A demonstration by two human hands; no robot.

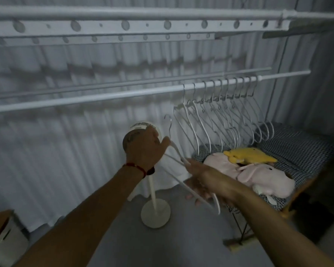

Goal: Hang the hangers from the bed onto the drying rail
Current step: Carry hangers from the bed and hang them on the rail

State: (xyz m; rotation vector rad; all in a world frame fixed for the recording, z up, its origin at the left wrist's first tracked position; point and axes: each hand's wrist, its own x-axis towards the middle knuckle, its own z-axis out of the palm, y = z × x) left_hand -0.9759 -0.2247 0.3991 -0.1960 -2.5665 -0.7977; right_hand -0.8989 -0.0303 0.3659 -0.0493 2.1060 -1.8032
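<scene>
Most hangers hung; a few in hand.
Nearest, the right hand (202, 182) grips a small bunch of white hangers (191, 182) while the left hand (145, 147) pinches one by its neck. Farther right, about ten hangers (226, 120) hang on the drying rail (104, 97) above the bed (297, 147).

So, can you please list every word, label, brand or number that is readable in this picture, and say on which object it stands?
No text can be read in this picture.
Fan: a small dark mark on the white head, too blurred to read.
Left hand: a dark marking on its back, too blurred to read.
Hangers on the rail, plush toys: no writing visible.
</scene>
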